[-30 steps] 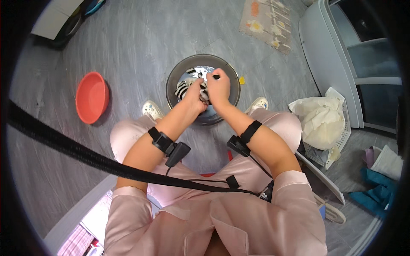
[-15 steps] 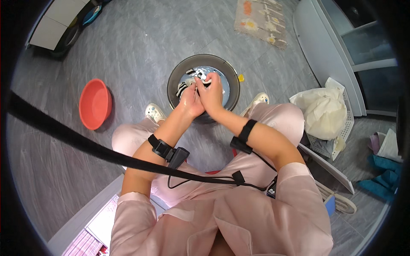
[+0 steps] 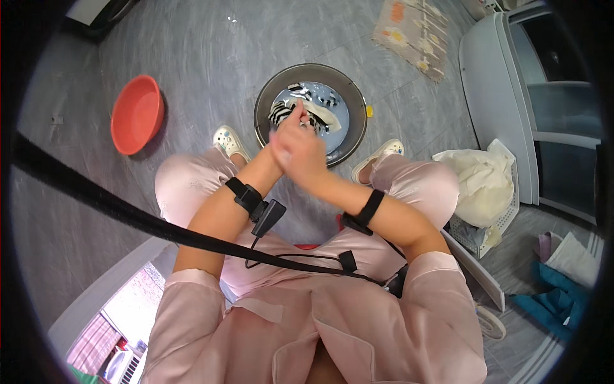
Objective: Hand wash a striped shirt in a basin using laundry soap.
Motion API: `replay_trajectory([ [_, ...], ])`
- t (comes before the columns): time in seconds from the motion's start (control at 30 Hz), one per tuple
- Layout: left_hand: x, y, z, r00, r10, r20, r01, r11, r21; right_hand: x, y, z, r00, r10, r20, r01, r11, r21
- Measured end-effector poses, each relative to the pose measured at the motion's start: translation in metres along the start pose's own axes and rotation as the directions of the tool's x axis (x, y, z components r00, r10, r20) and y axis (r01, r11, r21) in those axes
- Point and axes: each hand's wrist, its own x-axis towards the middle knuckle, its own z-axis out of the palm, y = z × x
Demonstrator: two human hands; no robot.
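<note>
The person holds both hands in front of the body, above the near left part of a grey basin (image 3: 357,120), which stands at twelve o'clock. The right hand (image 3: 302,153) passes over the left wrist. It is blurred and looks loosely bent, but one cannot tell how far it is open or whether it has hold of anything. The left hand (image 3: 293,120) is partly covered by the right one; its thumb points toward twelve o'clock, and its fingers are close to the cloth, but whether they grip it cannot be told.

The black and white striped cloth (image 3: 279,113) is inside the basin, from about nine o'clock across the middle, lying in bluish water (image 3: 339,110). A pale part (image 3: 327,116) spreads toward three o'clock.

As a judgement, the work seems to be in its middle: the cloth is already wet, and what shows of it has not yet left the water. How much handling is done or left, the view does not show. A red basin (image 3: 136,116) stands at nine o'clock from the grey one, well apart.
</note>
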Motion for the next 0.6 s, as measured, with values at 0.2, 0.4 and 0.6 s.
replay_trajectory([
  [0.2,0.014,-0.005,0.029,0.97,-0.169,-0.174,0.13,0.968,-0.213,0.037,0.059,-0.011,0.923,0.329,-0.201,-0.358,0.925,-0.128],
  [0.4,0.033,0.013,-0.02,0.998,-0.067,0.001,0.067,0.996,-0.053,0.011,0.022,0.004,0.964,0.249,-0.093,-0.245,0.968,0.047],
  [0.6,0.03,-0.008,0.023,0.974,-0.147,-0.174,0.101,0.963,-0.248,0.037,0.075,-0.007,0.854,0.462,-0.24,-0.485,0.873,-0.046],
])
